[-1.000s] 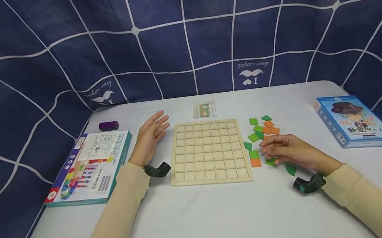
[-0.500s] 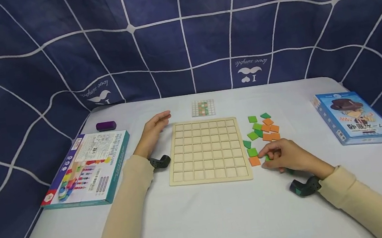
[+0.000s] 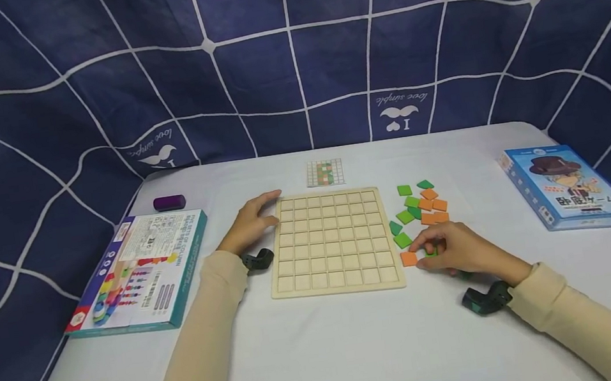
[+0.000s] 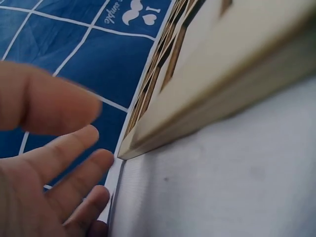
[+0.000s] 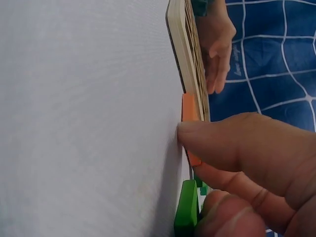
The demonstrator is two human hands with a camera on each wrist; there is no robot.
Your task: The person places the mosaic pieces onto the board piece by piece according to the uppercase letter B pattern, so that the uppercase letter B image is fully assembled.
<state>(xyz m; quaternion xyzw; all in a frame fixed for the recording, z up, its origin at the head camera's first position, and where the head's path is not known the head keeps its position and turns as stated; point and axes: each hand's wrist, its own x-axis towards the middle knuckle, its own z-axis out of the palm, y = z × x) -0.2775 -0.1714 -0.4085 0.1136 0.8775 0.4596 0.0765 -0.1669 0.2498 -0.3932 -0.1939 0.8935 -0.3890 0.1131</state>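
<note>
A pale wooden board (image 3: pixel 338 286) with a grid of square recesses lies flat on the table. My left hand (image 3: pixel 250 225) is at its upper left edge, thumb and forefinger spread and fingertips right at the rim; in the left wrist view the fingers (image 4: pixel 74 185) are loosely extended beside the board's corner. Right of the board, my right hand (image 3: pixel 458 247) pinches an orange square tile (image 3: pixel 408 258) between thumb and forefinger. Under that hand a green tile (image 5: pixel 186 207) shows, partly hidden by the curled fingers.
Several green tiles (image 3: pixel 404 217) and orange tiles (image 3: pixel 439 205) are scattered right of the board. A small pattern card (image 3: pixel 324 173) lies behind it. A toy box (image 3: pixel 136 270) and purple cylinder (image 3: pixel 169 202) are at left, a blue game box (image 3: pixel 570 186) at right.
My left hand has come down to the board's edge, its thumb now apart from the fingers. My right hand has moved left to the orange tile; the green tile above it has shifted and turned.
</note>
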